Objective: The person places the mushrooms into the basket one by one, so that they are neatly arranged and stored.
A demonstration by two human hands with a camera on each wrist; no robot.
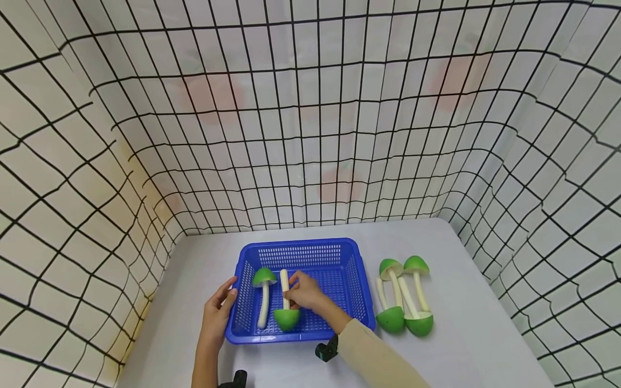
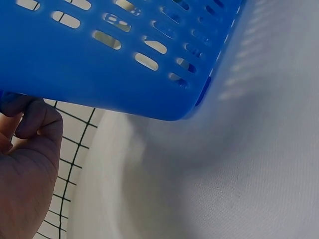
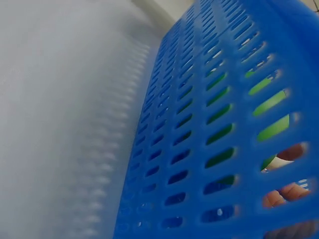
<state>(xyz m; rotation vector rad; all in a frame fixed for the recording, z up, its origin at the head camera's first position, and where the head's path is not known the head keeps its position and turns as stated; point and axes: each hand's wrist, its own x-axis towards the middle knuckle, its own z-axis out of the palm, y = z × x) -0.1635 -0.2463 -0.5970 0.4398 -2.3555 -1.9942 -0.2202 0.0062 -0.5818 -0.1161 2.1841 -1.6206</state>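
Note:
A blue plastic basket lies on the white table in the head view. My left hand grips its left rim; in the left wrist view the fingers of that hand curl at the rim. Inside the basket, my right hand pinches the white stem of a toy mushroom, its green cap toward me. Left of it in the basket lies another green-capped mushroom, cap away from me. Through the basket's slots, the right wrist view shows part of a green cap and some fingertips.
Several more green-capped mushrooms lie grouped on the table to the right of the basket, caps pointing both ways. A black wire grid before white sheeting encloses the table at the back and both sides.

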